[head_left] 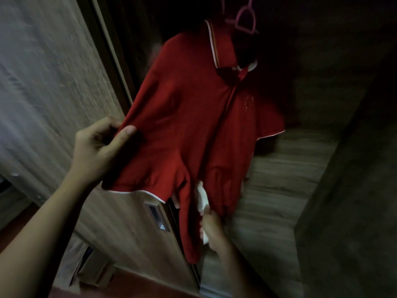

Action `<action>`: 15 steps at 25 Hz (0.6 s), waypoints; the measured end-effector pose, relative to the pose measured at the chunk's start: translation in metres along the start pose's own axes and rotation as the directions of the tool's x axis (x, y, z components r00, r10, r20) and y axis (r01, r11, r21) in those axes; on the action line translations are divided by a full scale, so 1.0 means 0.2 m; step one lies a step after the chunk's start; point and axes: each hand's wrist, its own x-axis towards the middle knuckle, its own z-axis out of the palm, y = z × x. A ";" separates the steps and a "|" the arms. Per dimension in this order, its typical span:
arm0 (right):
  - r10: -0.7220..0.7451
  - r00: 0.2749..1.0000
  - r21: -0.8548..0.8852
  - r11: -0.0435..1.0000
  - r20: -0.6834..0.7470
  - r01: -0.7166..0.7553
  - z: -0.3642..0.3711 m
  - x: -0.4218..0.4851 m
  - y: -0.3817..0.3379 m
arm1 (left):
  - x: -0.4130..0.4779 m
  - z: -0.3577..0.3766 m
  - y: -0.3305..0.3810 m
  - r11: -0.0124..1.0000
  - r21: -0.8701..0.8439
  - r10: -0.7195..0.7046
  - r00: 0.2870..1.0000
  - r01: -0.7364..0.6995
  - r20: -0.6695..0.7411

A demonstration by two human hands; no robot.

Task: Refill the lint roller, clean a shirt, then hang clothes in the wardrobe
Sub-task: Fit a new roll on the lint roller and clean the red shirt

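Observation:
A red polo shirt (pixel 193 117) with white trim hangs on a pink hanger (pixel 245 20) inside the dark wardrobe. My left hand (pixel 101 147) pinches the shirt's left sleeve between thumb and fingers and holds it out to the side. My right hand (pixel 212 229) grips a white lint roller (pixel 202 201), which lies against the lower front of the shirt. The roller's handle is hidden inside my hand.
A wooden sliding wardrobe door (pixel 53 82) with a recessed metal handle (pixel 156 216) stands at the left. The wardrobe's wooden inner wall (pixel 279 190) lies behind the shirt, and a dark panel (pixel 354 190) rises at the right.

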 end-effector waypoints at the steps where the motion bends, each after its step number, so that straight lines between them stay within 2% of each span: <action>1: -0.095 0.994 -0.051 0.994 -0.060 0.092 0.01 -0.05 -0.01 | 0.00 0.00 0.00 1.000 0.005 0.002 1.000 -0.002 0.000; 2: -0.219 0.964 -0.109 0.973 -0.149 0.205 -0.02 -0.08 -0.08 | 0.00 0.00 0.00 1.000 0.008 0.007 1.000 -0.007 -0.002; 4: -0.452 0.851 -0.147 0.892 -0.268 0.427 -0.15 -0.10 -0.39 | 0.00 0.00 -0.01 1.000 -0.002 0.017 1.000 -0.017 -0.014; 7: -0.690 0.648 -0.132 0.710 -0.322 0.691 -0.36 -0.12 -0.88 | -0.01 0.01 0.00 1.000 -0.008 0.017 0.999 -0.017 -0.034; 9: -0.772 0.557 -0.140 0.615 -0.308 0.776 -0.41 -0.05 -0.92 | -0.01 0.01 0.02 1.000 -0.007 0.006 1.000 -0.006 -0.027; 10: -0.782 0.558 -0.176 0.612 -0.278 0.771 -0.39 0.01 -0.82 | 0.00 0.01 0.03 1.000 -0.007 0.009 1.000 -0.009 -0.022; 11: -0.767 0.599 -0.242 0.641 -0.229 0.728 -0.35 0.07 -0.65 | 0.00 0.00 0.03 1.000 -0.008 0.014 1.000 -0.015 -0.022; 12: -0.724 0.670 -0.316 0.682 -0.163 0.660 -0.30 0.13 -0.43 | 0.00 0.00 0.03 1.000 -0.012 0.013 1.000 -0.013 -0.021; 14: -0.536 0.844 -0.439 0.760 -0.004 0.480 -0.21 0.19 0.05 | 0.00 -0.01 0.02 1.000 0.003 0.012 1.000 -0.012 -0.018; 15: -0.462 0.885 -0.476 0.768 0.050 0.428 -0.19 0.19 0.22 | 0.00 -0.01 0.02 1.000 0.018 0.017 1.000 -0.017 -0.024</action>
